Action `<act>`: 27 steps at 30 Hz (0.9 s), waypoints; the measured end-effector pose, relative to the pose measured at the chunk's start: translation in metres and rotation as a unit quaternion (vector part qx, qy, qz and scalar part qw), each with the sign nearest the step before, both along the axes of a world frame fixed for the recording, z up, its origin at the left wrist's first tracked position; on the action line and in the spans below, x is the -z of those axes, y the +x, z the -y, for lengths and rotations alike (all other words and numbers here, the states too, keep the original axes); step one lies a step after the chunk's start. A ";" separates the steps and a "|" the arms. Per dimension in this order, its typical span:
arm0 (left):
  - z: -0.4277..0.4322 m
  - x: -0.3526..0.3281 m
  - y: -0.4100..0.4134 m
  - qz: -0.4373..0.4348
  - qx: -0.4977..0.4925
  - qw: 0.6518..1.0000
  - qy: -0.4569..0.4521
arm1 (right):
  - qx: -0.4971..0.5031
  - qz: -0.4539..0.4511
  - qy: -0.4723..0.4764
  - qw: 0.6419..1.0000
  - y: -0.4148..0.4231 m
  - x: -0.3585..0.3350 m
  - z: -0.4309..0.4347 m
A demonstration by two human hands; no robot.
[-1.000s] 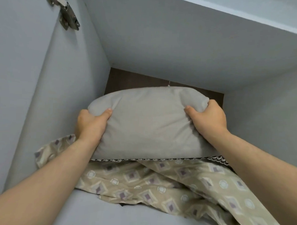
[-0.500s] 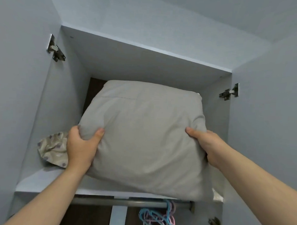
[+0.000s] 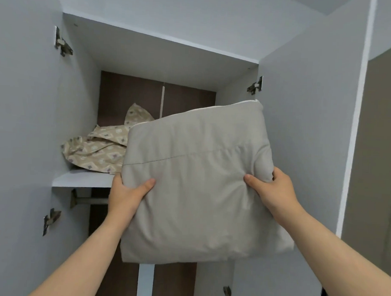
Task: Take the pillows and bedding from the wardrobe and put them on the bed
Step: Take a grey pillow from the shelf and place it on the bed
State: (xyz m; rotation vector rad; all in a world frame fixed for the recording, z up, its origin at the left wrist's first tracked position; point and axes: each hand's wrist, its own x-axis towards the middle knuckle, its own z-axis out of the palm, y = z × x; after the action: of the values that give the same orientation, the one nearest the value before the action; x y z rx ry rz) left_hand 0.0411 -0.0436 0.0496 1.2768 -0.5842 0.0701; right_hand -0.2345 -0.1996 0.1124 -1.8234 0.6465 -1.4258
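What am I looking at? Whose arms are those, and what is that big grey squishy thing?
The camera sits on a person's head, so you see what they see: their own two arms reaching up. The left hand and the right hand grip a grey pillow by its sides, held in front of an open wardrobe. On the wardrobe shelf behind it lies crumpled patterned bedding. The metal bits on the doors are hinges. No robot here, just a person.

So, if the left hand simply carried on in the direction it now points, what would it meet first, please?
The left hand already grips the grey pillow; beyond it, probably the wardrobe shelf edge, though depth is unclear.
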 end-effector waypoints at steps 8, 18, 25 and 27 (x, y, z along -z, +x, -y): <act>-0.025 0.040 -0.047 0.056 0.010 0.998 -0.010 | 0.087 0.010 0.055 0.995 -0.049 0.049 -0.061; 0.005 0.054 -0.093 0.083 0.145 0.986 0.001 | 0.256 0.039 0.101 0.961 -0.116 0.091 -0.115; 0.018 0.050 -0.169 0.102 0.259 0.960 0.000 | 0.397 0.051 0.102 0.911 -0.196 0.101 -0.176; 0.014 0.047 -0.211 0.097 0.291 0.952 -0.013 | 0.449 0.066 0.101 0.885 -0.233 0.104 -0.205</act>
State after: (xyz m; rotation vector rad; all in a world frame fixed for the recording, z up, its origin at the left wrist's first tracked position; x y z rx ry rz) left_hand -0.1699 -0.0577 0.0023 1.0345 -1.1061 -0.2897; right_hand -0.4670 0.0054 0.0087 -1.2601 1.6357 -1.9232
